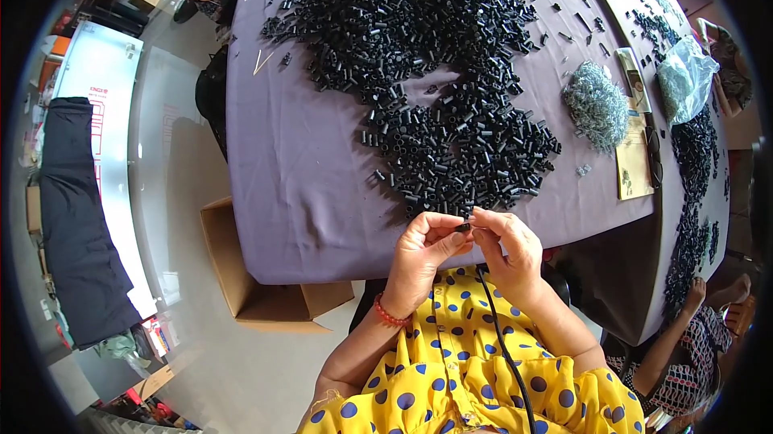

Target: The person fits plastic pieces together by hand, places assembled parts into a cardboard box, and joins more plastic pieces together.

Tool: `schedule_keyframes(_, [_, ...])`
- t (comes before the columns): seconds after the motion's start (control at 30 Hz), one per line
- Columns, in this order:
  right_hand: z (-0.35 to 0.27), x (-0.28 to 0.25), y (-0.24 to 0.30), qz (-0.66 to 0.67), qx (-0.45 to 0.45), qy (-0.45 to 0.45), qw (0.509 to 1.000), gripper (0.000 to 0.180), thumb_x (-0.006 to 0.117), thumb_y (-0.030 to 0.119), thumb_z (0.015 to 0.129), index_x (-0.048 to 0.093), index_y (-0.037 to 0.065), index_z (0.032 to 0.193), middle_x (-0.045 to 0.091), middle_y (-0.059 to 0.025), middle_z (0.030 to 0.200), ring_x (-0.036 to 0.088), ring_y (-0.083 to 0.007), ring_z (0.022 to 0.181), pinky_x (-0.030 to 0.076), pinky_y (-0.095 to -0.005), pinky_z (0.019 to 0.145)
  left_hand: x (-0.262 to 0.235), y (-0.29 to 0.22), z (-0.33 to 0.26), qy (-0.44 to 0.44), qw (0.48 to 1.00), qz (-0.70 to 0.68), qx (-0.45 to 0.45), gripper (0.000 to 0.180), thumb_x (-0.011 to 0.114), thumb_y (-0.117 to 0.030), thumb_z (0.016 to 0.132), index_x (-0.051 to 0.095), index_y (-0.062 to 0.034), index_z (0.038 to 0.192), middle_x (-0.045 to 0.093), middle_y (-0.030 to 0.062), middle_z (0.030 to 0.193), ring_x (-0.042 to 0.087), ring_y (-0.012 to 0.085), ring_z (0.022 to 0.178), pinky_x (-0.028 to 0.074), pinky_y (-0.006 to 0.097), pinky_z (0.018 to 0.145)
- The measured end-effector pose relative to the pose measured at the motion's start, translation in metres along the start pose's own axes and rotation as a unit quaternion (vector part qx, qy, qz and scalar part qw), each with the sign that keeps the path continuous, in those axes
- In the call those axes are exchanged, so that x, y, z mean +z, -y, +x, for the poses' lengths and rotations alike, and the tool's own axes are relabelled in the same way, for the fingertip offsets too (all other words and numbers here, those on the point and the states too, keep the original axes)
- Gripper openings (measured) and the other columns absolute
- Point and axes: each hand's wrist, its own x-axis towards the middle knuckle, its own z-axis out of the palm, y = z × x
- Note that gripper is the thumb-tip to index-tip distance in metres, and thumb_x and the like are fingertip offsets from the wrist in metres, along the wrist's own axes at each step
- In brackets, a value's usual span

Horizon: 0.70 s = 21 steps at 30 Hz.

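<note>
Just off the near edge of the table, my left hand (pixel 419 255) is closed, pinching a small black plastic piece (pixel 462 228) between thumb and fingers. My right hand (pixel 512 255) meets it there, its fingertips pressed together beside the piece. Whatever those right fingertips hold is too small to make out. Beyond both hands spreads a large heap of small black cylindrical plastic pieces (pixel 475 152). To the right of the heap lies a mound of tiny silvery pieces (pixel 596 104), too fine to name surely.
A purple-grey cloth (pixel 298 192) covers the table. At its right are a yellow card (pixel 636 164) and a clear plastic bag (pixel 687 80). An open cardboard box (pixel 233 265) stands below the left corner. Other people sit at the right and far left; a black cable (pixel 503 345) hangs over my front.
</note>
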Motion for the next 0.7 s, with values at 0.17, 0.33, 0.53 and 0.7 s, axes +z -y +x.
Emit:
schedule_keyframes(0.17, [0.0009, 0.0000, -0.0012, -0.013, -0.015, 0.000, 1.000, 0.030, 0.070, -0.007, 0.085, 0.067, 0.001, 0.113, 0.072, -0.0120, 0.098, 0.070, -0.0282, 0.084, 0.058, -0.0342, 0.073, -0.0015, 0.0023, -0.0004, -0.001, 1.000, -0.004, -0.012, 0.016, 0.064, -0.003, 0.098, 0.060, -0.0015, 0.113, 0.070, 0.0099, 0.109, 0.069, 0.0155, 0.099, 0.058, 0.031, 0.094])
schedule_keyframes(0.33, [0.0016, -0.0008, 0.0001, -0.009, -0.012, 0.006, 1.000, 0.030, 0.070, -0.008, 0.085, 0.066, 0.000, 0.113, 0.071, -0.0125, 0.098, 0.069, -0.0286, 0.084, 0.058, -0.0343, 0.072, -0.0019, 0.0023, -0.0015, 0.003, 1.000, 0.015, -0.016, 0.018, 0.064, -0.005, 0.098, 0.060, -0.0010, 0.115, 0.070, 0.0099, 0.110, 0.069, 0.0156, 0.100, 0.058, 0.031, 0.093])
schedule_keyframes(0.53, [-0.0040, -0.0027, 0.0026, 0.001, 0.024, 0.003, 1.000, 0.027, 0.071, -0.008, 0.083, 0.068, 0.001, 0.108, 0.068, -0.0120, 0.094, 0.067, -0.0273, 0.082, 0.057, -0.0347, 0.068, 0.0004, 0.0014, -0.0030, 0.018, 0.998, -0.038, -0.044, 0.016, 0.060, -0.007, 0.102, 0.060, -0.0008, 0.116, 0.069, 0.0104, 0.111, 0.069, 0.0164, 0.102, 0.058, 0.032, 0.094])
schedule_keyframes(0.7, [-0.0042, -0.0053, 0.0029, -0.028, -0.022, 0.027, 0.999, 0.025, 0.071, -0.008, 0.081, 0.069, 0.002, 0.104, 0.064, -0.0121, 0.092, 0.066, -0.0274, 0.080, 0.056, -0.0348, 0.065, -0.0019, 0.0032, -0.0072, 0.025, 0.997, -0.049, -0.050, 0.016, 0.059, -0.007, 0.102, 0.059, -0.0011, 0.117, 0.068, 0.0105, 0.112, 0.069, 0.0164, 0.101, 0.058, 0.032, 0.094])
